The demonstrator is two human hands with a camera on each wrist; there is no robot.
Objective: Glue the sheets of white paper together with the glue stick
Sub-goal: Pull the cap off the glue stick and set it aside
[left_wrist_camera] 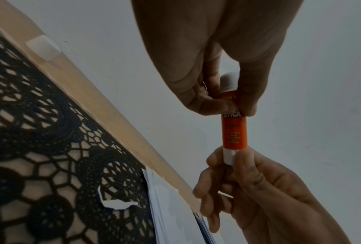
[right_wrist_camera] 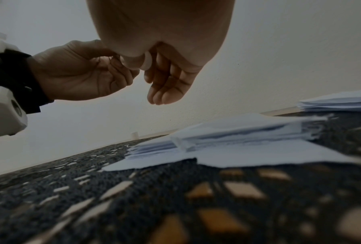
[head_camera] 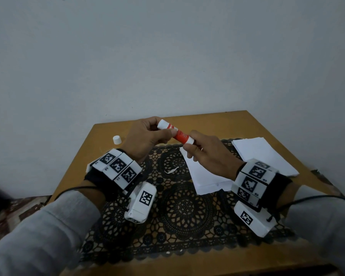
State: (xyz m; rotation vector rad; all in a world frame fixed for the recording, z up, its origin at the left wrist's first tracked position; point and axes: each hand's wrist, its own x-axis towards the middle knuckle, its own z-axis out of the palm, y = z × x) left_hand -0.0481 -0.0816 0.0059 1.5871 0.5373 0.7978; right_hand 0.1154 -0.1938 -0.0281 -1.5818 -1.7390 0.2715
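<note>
A red glue stick (head_camera: 176, 133) with white ends is held in the air above the table, uncapped. My left hand (head_camera: 163, 127) grips its upper half, thumb and fingers curled round the barrel. My right hand (head_camera: 190, 142) pinches the white bottom end. In the left wrist view the glue stick (left_wrist_camera: 234, 130) stands upright between my left hand (left_wrist_camera: 231, 107) above and my right hand (left_wrist_camera: 229, 158) below. Its white cap (head_camera: 117, 139) stands on the wood at the back left. A stack of white paper (head_camera: 204, 174) lies on the mat under my right hand.
A second paper pile (head_camera: 265, 154) lies at the back right. A black lace mat (head_camera: 179, 208) covers most of the small wooden table (head_camera: 253, 124), which stands against a white wall. A torn paper scrap (head_camera: 171, 170) lies on the mat.
</note>
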